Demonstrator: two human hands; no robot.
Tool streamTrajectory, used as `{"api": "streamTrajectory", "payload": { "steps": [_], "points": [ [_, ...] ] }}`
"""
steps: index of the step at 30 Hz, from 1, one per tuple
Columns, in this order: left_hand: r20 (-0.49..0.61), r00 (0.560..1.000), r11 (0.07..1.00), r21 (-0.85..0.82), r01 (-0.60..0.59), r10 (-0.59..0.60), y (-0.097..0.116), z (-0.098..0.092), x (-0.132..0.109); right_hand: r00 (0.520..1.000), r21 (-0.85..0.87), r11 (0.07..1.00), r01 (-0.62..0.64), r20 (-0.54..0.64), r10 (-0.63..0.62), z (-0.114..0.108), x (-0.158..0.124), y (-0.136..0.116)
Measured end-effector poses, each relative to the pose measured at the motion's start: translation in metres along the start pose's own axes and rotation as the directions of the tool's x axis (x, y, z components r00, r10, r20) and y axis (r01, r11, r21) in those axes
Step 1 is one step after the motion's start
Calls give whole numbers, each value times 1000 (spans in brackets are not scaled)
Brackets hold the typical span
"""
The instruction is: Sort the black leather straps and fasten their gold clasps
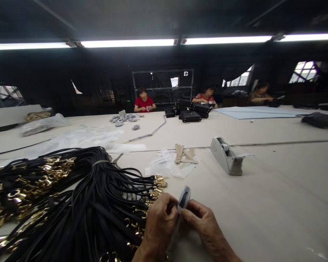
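Note:
Between my two hands is a small dark piece in a whitish translucent wrap (pixel 184 198), standing up from my fingertips. My left hand (pixel 160 222) is closed, its thumb and curled fingers pinching the near left edge of the wrap. From the other side, my right hand (pixel 203 223) grips it between thumb and fingers. What is inside the wrap I cannot make out. Beside my left hand lies a big tied bundle of black straps (pixel 90 203) with gold snap hooks (pixel 158 180) at the ends, some almost touching that hand.
A grey tape dispenser (pixel 226 156) stands ahead to the right. Cardboard strips (pixel 184 153) lie on thin white sheets (pixel 164 165). Farther off are plastic film (pixel 79 137), small grey coils (pixel 124 118), black bags (pixel 190 115) and a light-blue sheet (pixel 257 112). Several people sit across the table (pixel 284 189).

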State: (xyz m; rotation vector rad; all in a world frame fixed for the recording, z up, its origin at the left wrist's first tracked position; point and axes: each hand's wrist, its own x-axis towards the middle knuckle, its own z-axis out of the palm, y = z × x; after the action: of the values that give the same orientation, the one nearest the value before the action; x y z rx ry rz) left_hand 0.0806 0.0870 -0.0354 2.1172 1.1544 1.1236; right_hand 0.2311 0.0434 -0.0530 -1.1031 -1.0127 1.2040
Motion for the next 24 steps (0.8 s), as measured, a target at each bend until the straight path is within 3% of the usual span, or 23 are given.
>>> {"api": "streamTrajectory", "payload": {
  "steps": [2,5,9,14,17,20,24],
  "points": [
    [-44,985,979,126,-158,165,0,3,-3,999,-28,1000,-2,-33,1,0,1,4],
    [-84,949,930,245,-274,302,1,4,-3,996,-36,999,-9,-87,6,1,2,11],
    [-125,926,912,260,-317,357,6,4,-2,990,-7,1000,-14,-139,13,2,3,15],
    [-60,924,914,184,-362,378,3,9,-10,981,28,1000,-3,-194,8,0,5,8],
    [-41,959,959,50,-278,280,-1,12,-14,975,27,999,-23,-222,28,-3,6,3],
    [-26,998,987,-144,-66,62,0,11,-13,977,38,999,-39,-210,46,-4,5,1],
    [9,992,944,-307,125,-128,11,6,-4,988,109,992,-66,-132,80,-3,3,4]
  ]
}}
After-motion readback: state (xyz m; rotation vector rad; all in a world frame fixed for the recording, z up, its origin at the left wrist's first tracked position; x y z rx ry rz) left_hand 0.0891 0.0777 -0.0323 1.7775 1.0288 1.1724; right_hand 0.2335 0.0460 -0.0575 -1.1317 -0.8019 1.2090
